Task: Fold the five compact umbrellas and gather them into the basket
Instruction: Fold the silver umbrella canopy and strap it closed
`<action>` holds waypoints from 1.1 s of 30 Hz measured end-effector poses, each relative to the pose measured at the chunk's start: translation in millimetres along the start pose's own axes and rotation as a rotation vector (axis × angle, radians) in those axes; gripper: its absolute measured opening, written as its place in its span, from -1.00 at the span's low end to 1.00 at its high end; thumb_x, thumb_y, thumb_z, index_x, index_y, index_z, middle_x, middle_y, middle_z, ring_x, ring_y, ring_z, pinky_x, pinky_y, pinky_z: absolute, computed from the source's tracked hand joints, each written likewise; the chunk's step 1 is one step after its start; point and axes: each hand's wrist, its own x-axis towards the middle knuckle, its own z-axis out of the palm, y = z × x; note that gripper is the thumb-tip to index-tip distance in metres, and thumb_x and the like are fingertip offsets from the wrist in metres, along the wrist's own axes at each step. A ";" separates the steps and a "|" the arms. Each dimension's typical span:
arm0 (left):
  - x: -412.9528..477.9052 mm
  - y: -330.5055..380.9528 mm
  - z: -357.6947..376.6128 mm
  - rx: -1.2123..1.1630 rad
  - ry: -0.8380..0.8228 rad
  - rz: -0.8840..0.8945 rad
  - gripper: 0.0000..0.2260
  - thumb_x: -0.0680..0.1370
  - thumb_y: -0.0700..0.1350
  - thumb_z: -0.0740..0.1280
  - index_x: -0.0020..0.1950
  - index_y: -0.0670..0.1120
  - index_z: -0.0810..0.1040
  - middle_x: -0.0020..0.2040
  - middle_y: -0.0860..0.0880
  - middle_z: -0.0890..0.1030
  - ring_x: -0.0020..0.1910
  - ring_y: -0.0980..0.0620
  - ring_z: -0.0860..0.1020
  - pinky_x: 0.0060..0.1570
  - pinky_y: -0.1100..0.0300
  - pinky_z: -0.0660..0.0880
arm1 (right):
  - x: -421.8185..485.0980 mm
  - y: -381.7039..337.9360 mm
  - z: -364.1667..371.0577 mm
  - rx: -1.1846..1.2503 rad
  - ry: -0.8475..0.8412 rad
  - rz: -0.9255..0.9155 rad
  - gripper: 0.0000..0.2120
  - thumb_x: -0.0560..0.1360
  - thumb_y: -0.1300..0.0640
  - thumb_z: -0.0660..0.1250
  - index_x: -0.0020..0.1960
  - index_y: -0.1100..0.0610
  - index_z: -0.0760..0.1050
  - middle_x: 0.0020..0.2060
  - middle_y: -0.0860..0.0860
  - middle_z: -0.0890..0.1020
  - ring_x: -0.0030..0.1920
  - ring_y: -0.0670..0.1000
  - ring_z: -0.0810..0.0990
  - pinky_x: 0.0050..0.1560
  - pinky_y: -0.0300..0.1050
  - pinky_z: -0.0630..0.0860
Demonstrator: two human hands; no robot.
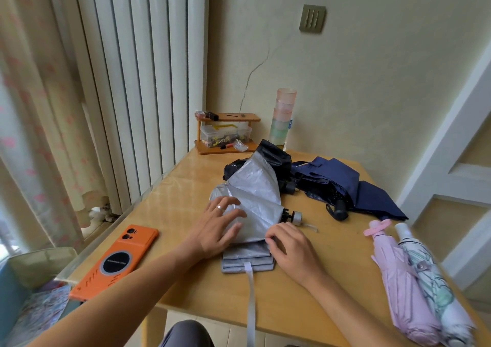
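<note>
Far left: curtain (32, 134) & white ribbed radiator (127, 81). Low left, below the table's near-left corner, sits the basket (39, 260). Something patterned lies in it, can't tell what. Orange phone (117, 263) lies face down on the table (180, 187) by the left edge, apart from the hands.

L hand (220, 227), ring on one finger, lies flat w/ fingers spread & straight on the silver umbrella (255, 195), pressing the canopy down, not gripping. The silver umbrella is mid-table & half folded: near end pleated into a flat stack, far end loose. Its handle (296, 217) points right, and its strap (251, 307) hangs over the near table edge. R hand (292, 248) is just right of the L hand, fingers curled, tips pinching a fold of silver cloth at the canopy's near-right edge.

Behind the silver one & touching it is a black umbrella (273, 155), crumpled, not folded. At the far edge by the wall: small wood shelf (225, 118) w/ a clear box, then a stack of pastel cups (283, 115). Right of the black one lies a navy umbrella (342, 182), cloth loose & spread, black handle toward the near side. By the near right edge: pink umbrella (406, 293) & white umbrella (438, 291), both rolled shut, side by side & touching, well apart from the hands.
</note>
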 end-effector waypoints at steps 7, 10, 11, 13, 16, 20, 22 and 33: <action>2.8 3.8 2.8 0.017 -0.025 0.164 -0.83 0.57 0.00 0.39 0.10 -0.02 0.54 0.02 0.03 0.53 -0.01 0.00 0.50 -0.02 0.07 0.51 | 12.1 -8.3 0.0 -0.033 0.145 -0.051 -0.98 0.59 0.20 0.39 0.01 0.13 0.55 -0.10 -0.07 0.57 -0.06 -0.03 0.54 0.01 -0.11 0.52; 0.4 0.6 3.9 0.020 0.004 0.139 -0.89 0.58 -0.07 0.39 0.07 -0.02 0.53 -0.03 0.03 0.54 -0.06 -0.01 0.52 -0.07 0.04 0.53 | 8.5 -7.2 2.2 -0.046 0.112 -0.032 -0.82 0.53 0.09 0.44 0.09 0.11 0.55 0.00 -0.06 0.57 0.05 -0.02 0.54 0.17 -0.14 0.49; 0.1 0.9 3.2 0.022 0.004 0.138 -0.89 0.58 -0.07 0.39 0.07 -0.02 0.54 -0.03 0.03 0.54 -0.07 -0.01 0.53 -0.07 0.05 0.53 | 8.0 -6.4 3.2 -0.059 0.114 -0.035 -0.83 0.51 0.10 0.45 0.06 0.10 0.55 -0.02 -0.06 0.56 0.03 -0.01 0.54 0.14 -0.12 0.49; 0.0 1.9 2.9 0.029 -0.004 0.136 -0.89 0.56 -0.08 0.41 0.05 -0.02 0.54 -0.04 0.03 0.54 -0.09 -0.01 0.52 -0.09 0.06 0.52 | 8.1 -5.8 4.1 -0.100 0.149 -0.055 -0.91 0.50 0.18 0.46 -0.05 0.11 0.56 -0.09 -0.07 0.55 -0.05 -0.01 0.53 0.03 -0.07 0.52; 0.8 3.9 2.2 0.023 -0.011 0.106 -0.85 0.53 -0.08 0.45 0.02 -0.02 0.52 -0.06 0.04 0.52 -0.11 0.00 0.50 -0.13 0.05 0.52 | 9.1 -6.7 3.2 -0.133 0.194 -0.083 -0.92 0.51 0.25 0.45 -0.11 0.13 0.56 -0.15 -0.05 0.55 -0.12 0.00 0.53 -0.04 -0.08 0.52; 1.3 10.3 -6.4 -0.020 -0.056 0.105 -0.84 0.49 0.00 0.40 -0.02 -0.01 0.48 -0.10 0.06 0.48 -0.15 0.03 0.44 -0.12 0.05 0.47 | 5.6 -9.6 0.4 -0.111 0.145 -0.110 -0.91 0.50 0.25 0.42 -0.13 0.12 0.54 -0.15 -0.07 0.54 -0.10 -0.01 0.52 -0.05 -0.08 0.48; 1.5 11.4 -10.8 -0.038 -0.094 0.122 -0.79 0.56 0.09 0.24 0.04 -0.02 0.50 -0.07 0.05 0.48 -0.11 0.02 0.44 -0.06 0.05 0.42 | 3.9 -9.0 -1.1 -0.075 0.075 -0.092 -0.90 0.48 0.24 0.42 -0.12 0.09 0.52 -0.13 -0.10 0.52 -0.09 -0.04 0.49 -0.05 -0.09 0.47; 17.8 2.3 3.1 0.045 -0.118 -0.060 -0.56 0.62 -0.01 0.12 0.48 -0.03 0.48 0.46 -0.03 0.49 0.47 -0.02 0.40 0.47 0.02 0.32 | 1.7 -4.9 0.7 0.006 -0.090 0.020 -0.88 0.44 0.16 0.35 -0.16 0.00 0.42 -0.16 -0.17 0.44 -0.09 -0.10 0.42 0.01 -0.11 0.45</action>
